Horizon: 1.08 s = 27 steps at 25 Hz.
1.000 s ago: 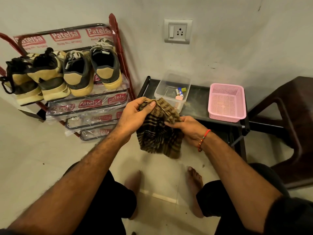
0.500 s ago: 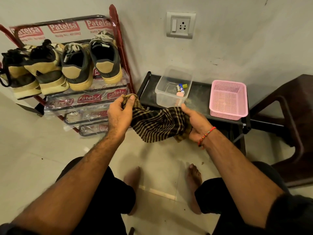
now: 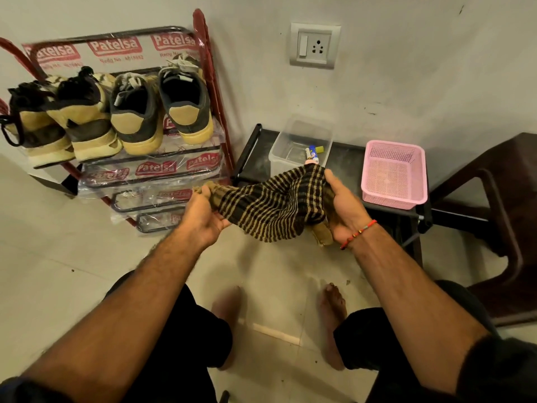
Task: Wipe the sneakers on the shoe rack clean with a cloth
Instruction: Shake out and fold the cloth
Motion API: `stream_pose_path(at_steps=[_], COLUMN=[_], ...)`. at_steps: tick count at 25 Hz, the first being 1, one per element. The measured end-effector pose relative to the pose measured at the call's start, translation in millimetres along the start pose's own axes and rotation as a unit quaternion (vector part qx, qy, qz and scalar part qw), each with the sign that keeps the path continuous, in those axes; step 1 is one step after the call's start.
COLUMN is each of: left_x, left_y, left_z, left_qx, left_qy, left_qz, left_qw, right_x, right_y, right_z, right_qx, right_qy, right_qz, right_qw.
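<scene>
Both hands out front, cloth point(image 3: 273, 205) stretched between them, sagging in the middle. Left hand point(image 3: 203, 216) pinches one bunched end, thumb and fingers closed on it. Right hand point(image 3: 344, 207) grips the other end, fingers curled tight around the fabric; red thread bracelet point(image 3: 359, 233) on that wrist. Cloth is dark with tan checks. Shoe rack point(image 3: 215, 91) at 10 o'clock, red frame, plastic wrap on. Four sneakers point(image 3: 136, 112) on its top shelf, heels outward, apart from the cloth. Clear box point(image 3: 299, 141) at 12 o'clock, pink basket point(image 3: 393, 175) at 2 o'clock, both on a low black table point(image 3: 345, 161).
</scene>
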State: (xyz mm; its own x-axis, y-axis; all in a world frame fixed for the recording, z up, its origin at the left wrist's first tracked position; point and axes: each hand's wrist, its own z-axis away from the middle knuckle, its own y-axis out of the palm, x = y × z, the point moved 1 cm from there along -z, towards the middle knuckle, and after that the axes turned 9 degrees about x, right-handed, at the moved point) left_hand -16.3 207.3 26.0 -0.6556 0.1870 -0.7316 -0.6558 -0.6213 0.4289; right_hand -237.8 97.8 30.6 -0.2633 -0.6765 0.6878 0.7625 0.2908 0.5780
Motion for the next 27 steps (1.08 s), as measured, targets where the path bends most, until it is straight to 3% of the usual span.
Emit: stream_pose_path(at_steps=[4,6,10,14,16,17,19,20,21,25,27], left_x=[-13.8,-12.3,0.0,-2.4,-1.2,-0.8,-0.6,0.6,3.1,11.7,7.6], left_y=[-3.8,-4.8,-2.2,7.5,7.8,9.0,12.7,15.4,19.0,31.9,34.4], left_z=[1.7,7.5,11.5,12.2,8.6,8.3,10.6,13.4,16.1,25.8,30.2], left_qx=[0.067,0.145,0.248,0.191,0.118,0.093,0.069,0.072,0.096,0.264,0.312], left_qy=[0.101,0.049,-0.071,-0.018,0.032,0.052,0.089,0.103,0.109,0.078,0.068], left_qz=[0.152,0.195,0.105,0.07,-0.03,-0.087,-0.247,-0.332,-0.404,-0.524,-0.506], left_qw=[0.981,0.969,0.96,0.979,0.992,0.99,0.962,0.935,0.903,0.806,0.801], right_x=[16.1,26.0,26.0,21.3,16.9,12.5,1.3,-4.4,-8.8,-19.7,-24.7], right_y=[2.8,1.0,-1.2,-10.9,-21.4,-25.8,-32.3,-33.2,-33.1,-25.8,-20.0], right_z=[6.6,10.4,15.5,8.3,1.0,-0.9,-0.9,-0.5,-0.8,-6.5,-5.6], right_qx=[0.047,0.061,0.06,0.038,0.008,0.004,0.035,0.064,0.088,0.199,0.233], right_qy=[-0.051,-0.077,-0.076,-0.095,-0.069,-0.016,0.118,0.157,0.158,0.006,0.031], right_qz=[-0.047,-0.095,-0.078,-0.022,0.141,0.283,0.556,0.624,0.634,0.5,0.428], right_qw=[0.997,0.991,0.992,0.995,0.988,0.959,0.822,0.763,0.752,0.843,0.873])
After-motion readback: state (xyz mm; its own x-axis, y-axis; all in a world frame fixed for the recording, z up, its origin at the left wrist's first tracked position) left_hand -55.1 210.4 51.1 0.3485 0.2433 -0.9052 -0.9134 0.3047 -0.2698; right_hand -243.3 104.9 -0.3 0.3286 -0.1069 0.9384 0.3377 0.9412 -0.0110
